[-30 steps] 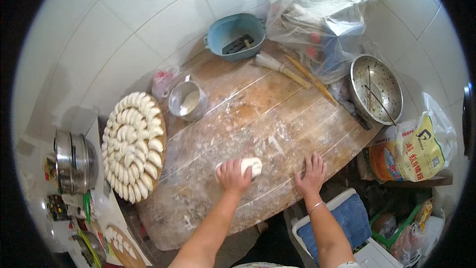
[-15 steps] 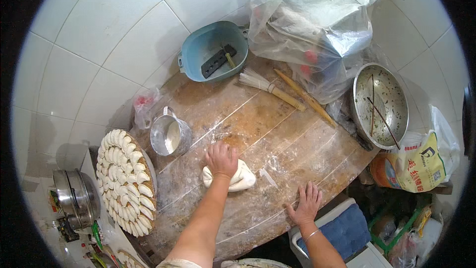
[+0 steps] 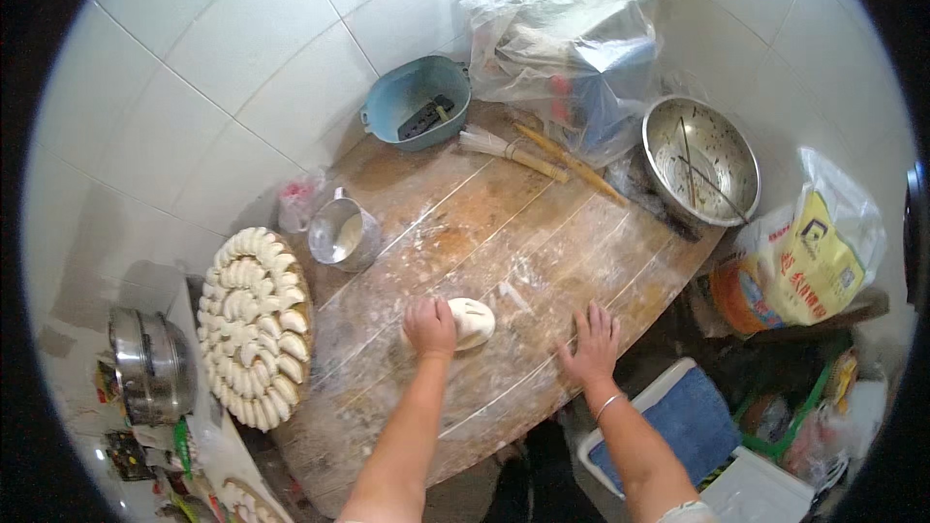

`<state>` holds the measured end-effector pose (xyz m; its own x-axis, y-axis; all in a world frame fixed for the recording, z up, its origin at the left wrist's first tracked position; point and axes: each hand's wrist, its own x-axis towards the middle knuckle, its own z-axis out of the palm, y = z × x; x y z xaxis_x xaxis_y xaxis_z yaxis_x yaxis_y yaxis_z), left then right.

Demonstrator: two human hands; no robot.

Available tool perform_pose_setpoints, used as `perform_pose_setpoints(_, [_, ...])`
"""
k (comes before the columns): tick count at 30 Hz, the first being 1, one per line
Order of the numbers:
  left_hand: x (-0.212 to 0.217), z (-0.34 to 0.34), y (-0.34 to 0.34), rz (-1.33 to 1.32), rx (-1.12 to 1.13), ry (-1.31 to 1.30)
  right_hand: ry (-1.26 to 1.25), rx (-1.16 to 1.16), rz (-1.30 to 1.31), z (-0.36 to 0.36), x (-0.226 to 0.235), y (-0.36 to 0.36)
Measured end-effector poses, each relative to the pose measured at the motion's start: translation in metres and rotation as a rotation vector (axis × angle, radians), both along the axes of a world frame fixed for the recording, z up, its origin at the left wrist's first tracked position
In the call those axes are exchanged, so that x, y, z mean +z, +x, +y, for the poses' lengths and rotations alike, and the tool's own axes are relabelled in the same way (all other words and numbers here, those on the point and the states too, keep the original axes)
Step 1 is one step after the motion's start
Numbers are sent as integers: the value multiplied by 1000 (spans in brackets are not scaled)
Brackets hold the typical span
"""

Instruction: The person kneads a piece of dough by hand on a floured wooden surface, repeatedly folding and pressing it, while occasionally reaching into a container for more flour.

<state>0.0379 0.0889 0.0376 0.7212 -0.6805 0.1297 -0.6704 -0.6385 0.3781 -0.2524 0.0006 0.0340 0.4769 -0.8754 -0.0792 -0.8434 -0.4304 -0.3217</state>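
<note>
A pale lump of dough [image 3: 474,323] lies on the floured wooden table [image 3: 465,252], finger dents showing in its top. My left hand [image 3: 430,326] presses down on the dough's left side with its fingers curled over it, hiding that part. Flat on the table to the right of the dough rests my right hand [image 3: 592,341], fingers spread and holding nothing. A thin bracelet circles the right wrist. A small white dough smear [image 3: 514,297] sits on the boards between the hands, nearer the dough.
Left stands a round tray of dumplings [image 3: 302,324], with a metal cup [image 3: 345,234] behind it. A blue basin [image 3: 418,103], whisk brush [image 3: 513,153], wooden rolling pin [image 3: 572,164] and steel bowl [image 3: 701,160] line the back. A flour bag [image 3: 799,261] stands right.
The view has shifted. My left hand has moved to the dough's left side, its fingers now more curled, and the dough looks rounder and dented. My right hand stays flat on the table.
</note>
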Motion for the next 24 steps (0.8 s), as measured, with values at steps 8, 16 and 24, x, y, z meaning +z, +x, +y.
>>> perform_pose_setpoints(8, [64, 64, -16, 22, -374, 269, -123, -1, -102, 5, -9, -2])
perform_pose_setpoints(16, [-10, 108, 7, 757, -28, 145, -81, 0, -70, 10, -16, 5])
perform_pose_setpoints(24, [24, 148, -83, 404, 142, 5, -161, -22, -143, 6, -17, 0])
